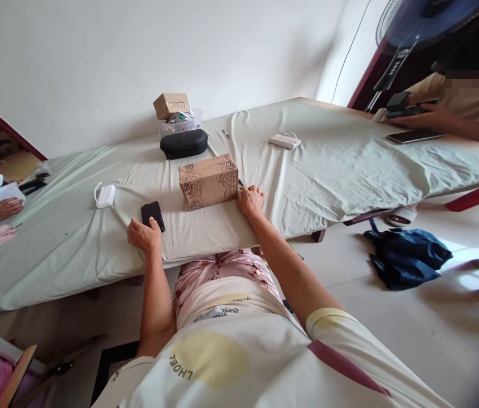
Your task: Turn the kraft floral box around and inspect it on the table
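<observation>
My left hand is at the table's near edge with its fingers curled. Its thumb rests over the lower part of a black phone, gripping it at that corner. To the right, a cardboard box with black scribbled loops on its sides sits in front of me. My right hand is closed beside the box's right end, close against it. A thin dark stick, apparently a pen, pokes out from its fingers; most of it is hidden.
A pale cloth covers the table. Behind the box are a black case, a plastic bin and a smaller carton. White corded blocks lie either side. Other people's hands are at both ends.
</observation>
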`<state>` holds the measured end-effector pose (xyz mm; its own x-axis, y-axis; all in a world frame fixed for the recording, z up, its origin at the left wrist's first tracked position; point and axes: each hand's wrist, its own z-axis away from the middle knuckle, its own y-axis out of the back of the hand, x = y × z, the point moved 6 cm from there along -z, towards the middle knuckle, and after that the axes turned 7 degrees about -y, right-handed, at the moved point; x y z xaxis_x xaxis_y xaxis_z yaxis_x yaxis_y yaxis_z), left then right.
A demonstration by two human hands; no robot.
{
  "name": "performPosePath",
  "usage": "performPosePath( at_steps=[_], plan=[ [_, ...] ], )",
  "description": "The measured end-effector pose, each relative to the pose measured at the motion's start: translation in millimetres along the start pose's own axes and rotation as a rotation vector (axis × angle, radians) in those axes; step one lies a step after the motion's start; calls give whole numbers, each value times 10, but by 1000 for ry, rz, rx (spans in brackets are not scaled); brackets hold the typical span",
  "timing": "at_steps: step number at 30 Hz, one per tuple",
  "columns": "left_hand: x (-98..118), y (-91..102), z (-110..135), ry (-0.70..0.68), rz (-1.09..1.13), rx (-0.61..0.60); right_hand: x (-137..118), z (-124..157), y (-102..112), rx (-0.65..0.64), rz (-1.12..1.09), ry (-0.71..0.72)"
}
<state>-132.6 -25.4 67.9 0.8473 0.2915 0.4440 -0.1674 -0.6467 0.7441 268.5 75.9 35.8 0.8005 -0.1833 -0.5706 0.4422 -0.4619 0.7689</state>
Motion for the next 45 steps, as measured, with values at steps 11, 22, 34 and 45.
performPosePath(
  at_steps=[11, 22, 34, 45],
  plan=[
    [-64, -273, 34, 50, -183, -267, 60, 28, 115, 78, -130, -78],
    [-64, -202, 171, 23, -119, -211, 173, 128, 280, 315, -523, 86],
    [525, 31, 685, -75, 384, 12, -57, 752, 281, 38, -832, 118],
    [1136, 363, 1148, -266, 796, 223, -811, 1688, 396, -767, -1119, 131]
  ],
)
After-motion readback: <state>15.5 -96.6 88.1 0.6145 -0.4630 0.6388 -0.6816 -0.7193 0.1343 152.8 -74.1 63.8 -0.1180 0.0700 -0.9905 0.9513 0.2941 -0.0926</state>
